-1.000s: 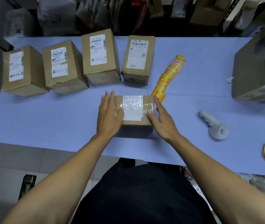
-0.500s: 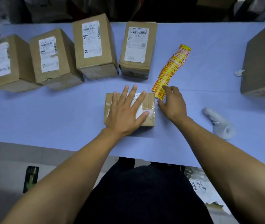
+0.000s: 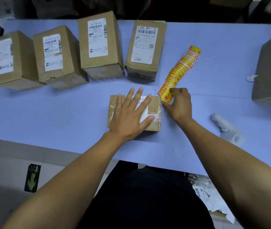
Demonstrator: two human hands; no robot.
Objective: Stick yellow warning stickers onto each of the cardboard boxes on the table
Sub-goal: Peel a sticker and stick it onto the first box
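A small box [image 3: 154, 111] near the table's [image 3: 49, 113] front edge is pressed flat by the left hand [image 3: 128, 116], fingers spread. The near end of the sticker strip [image 3: 179, 68] (yellow, lying just right of the box) is pinched by the right hand [image 3: 179, 104]. Four boxes [image 3: 98, 45] are lined up behind.

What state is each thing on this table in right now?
Small box: flat, no yellow sticker visible.
Left hand: spread flat on the small box.
Right hand: pinching the sticker strip's near end.
Sticker strip: fanned along the table.
Four back boxes: sealed, white-labelled, no yellow stickers visible.
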